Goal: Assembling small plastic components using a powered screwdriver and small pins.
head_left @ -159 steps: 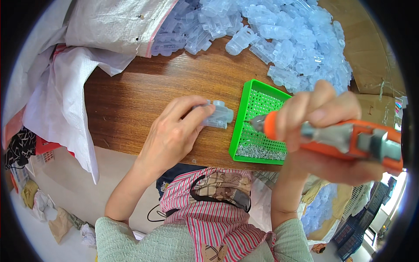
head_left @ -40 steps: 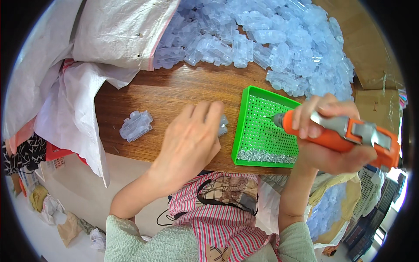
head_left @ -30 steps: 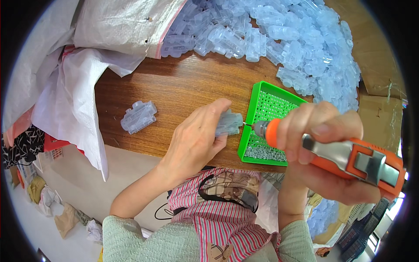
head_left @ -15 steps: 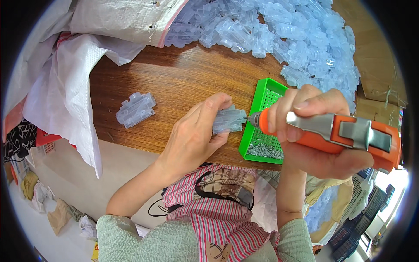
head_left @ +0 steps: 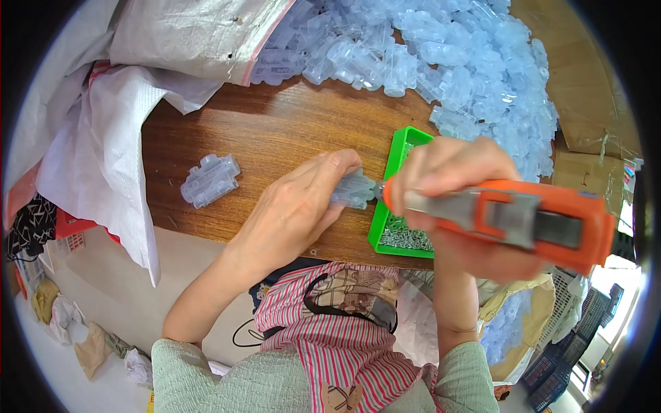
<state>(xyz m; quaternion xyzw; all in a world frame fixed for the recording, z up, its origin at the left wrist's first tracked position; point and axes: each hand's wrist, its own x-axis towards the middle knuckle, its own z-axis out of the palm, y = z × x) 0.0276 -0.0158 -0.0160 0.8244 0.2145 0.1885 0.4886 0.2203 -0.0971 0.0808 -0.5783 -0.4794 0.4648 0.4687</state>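
My left hand is closed round a clear bluish plastic housing above the wooden table; its fingers cover the housing's left part. My right hand grips an orange electric screwdriver with a grey metal lever, somewhat smeared by motion. The screwdriver's tip meets the housing's right end. Underneath lies a green tray with a perforated bottom and many small silver screws, partly hidden by the right hand. Another clear plastic housing lies alone on the table to the left.
A large heap of clear plastic housings covers the far right of the wooden table. White woven sacks drape over its left side. Cardboard stands at the right. Below right is an open bag of bluish pieces.
The screwdriver has swung so its body lies flatter, its nose pressing closer against the housing. The view has shifted slightly. My left hand keeps its hold.
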